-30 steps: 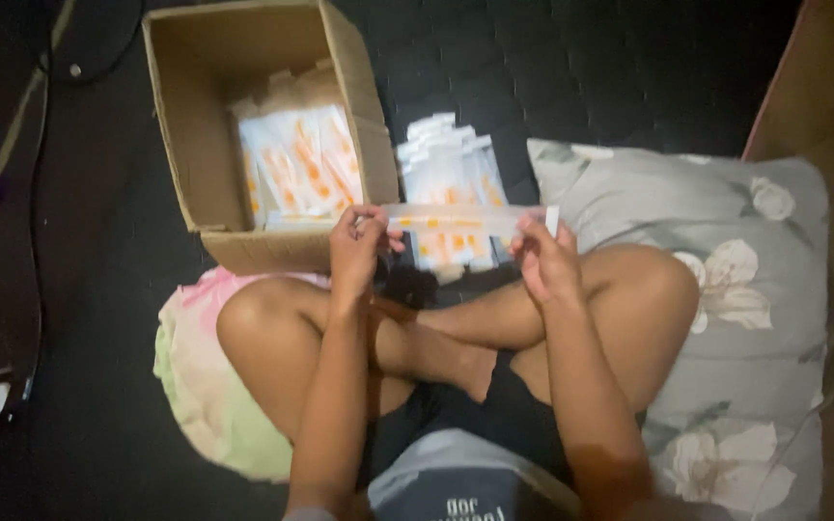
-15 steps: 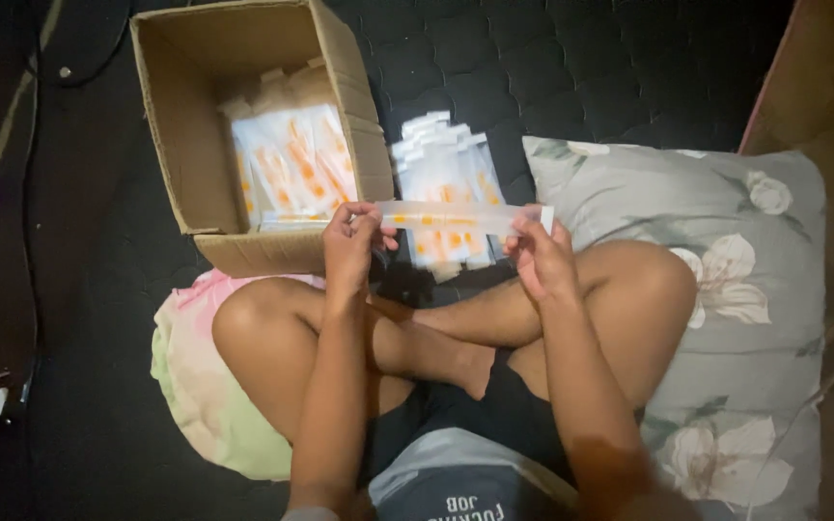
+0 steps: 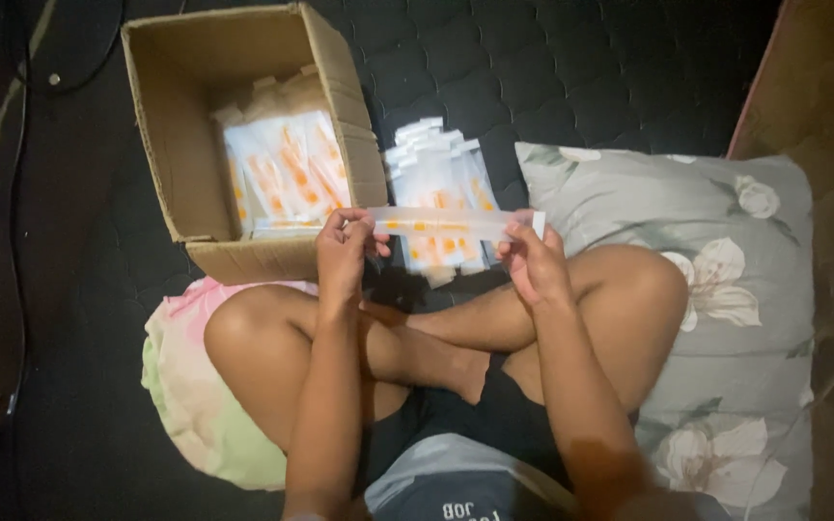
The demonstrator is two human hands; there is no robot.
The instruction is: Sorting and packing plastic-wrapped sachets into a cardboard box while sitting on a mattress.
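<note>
Person seen from above, lower centre of frame. Both arms bare, no sleeves visible to the wrist. Left hand and right hand without rings, watch or gloves. Legs bare, feet unshod. Wore dark shorts and a grey top with a darker panel carrying white lettering at the bottom edge.

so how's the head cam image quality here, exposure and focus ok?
Head view: dim, soft overall; the dark quilted mat nearly crushed to black, white packets in the cardboard box close to blown out; the clear strip between left hand and right hand readable.
</note>
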